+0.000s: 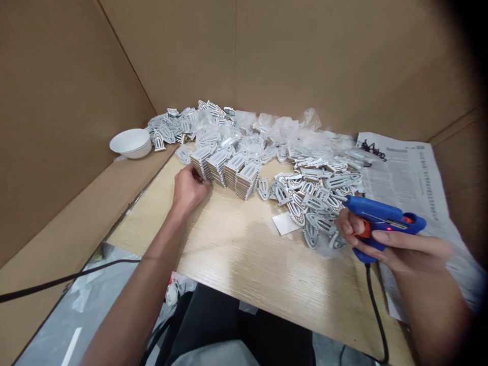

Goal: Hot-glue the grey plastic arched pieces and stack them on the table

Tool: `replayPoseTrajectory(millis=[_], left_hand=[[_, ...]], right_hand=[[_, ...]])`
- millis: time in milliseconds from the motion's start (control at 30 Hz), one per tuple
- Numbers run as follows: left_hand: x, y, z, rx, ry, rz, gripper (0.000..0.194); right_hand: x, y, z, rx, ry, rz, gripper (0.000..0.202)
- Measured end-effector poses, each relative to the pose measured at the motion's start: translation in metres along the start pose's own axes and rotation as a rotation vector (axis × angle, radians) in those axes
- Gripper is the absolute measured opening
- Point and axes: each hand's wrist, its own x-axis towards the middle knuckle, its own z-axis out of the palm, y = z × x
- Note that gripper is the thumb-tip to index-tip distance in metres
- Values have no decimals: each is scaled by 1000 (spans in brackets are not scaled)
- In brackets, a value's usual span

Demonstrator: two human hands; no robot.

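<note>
My right hand (366,234) is wrapped round a blue hot glue gun (375,211), its fingers at the orange trigger. A small red light glows on the gun, and its nozzle points left over a heap of pieces. On the left, my left hand (190,188) has its fingers curled against the leftmost stack of grey-and-white arch-shaped pieces (201,161); some fingertips are hidden. Beside it, more stacks (244,175) stand in a row. Loose arch pieces (312,198), some with brown scroll patterns, lie heaped between the stacks and the glue gun.
A white bowl (131,144) stands at the back left. Clear plastic bags (282,129) and more pieces (171,124) lie along the back. Newspaper (404,178) with dark strands (373,149) covers the right. A white card (285,223) lies mid-table. Cardboard walls (274,56) enclose the table; the gun's cord (375,305) hangs down.
</note>
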Motion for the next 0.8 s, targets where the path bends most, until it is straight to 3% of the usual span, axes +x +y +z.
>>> replayPoseTrajectory(millis=[300, 467, 533, 567, 633, 733, 800], left_hand=[[1, 1, 2, -4, -14, -4, 28], [-8, -4, -10, 10, 0, -42, 38], [-28, -2, -16, 48, 63, -47, 37], [-43, 2, -17, 100, 140, -24, 28], [-79, 16, -11, 107, 175, 66, 10], [-130, 47, 19, 29, -6, 255, 5], [-148, 70, 47, -19, -184, 431, 18]], right_hand=[[0, -1, 0, -16, 31, 53, 26], [1, -1, 2, -4, 14, 35, 25], [2, 0, 2, 6, 23, 34, 25], [3, 0, 3, 6, 31, 35, 26], [4, 1, 2, 8, 49, 31, 27], [5, 1, -1, 24, 65, 2, 29], [6, -1, -3, 28, 92, -25, 30]])
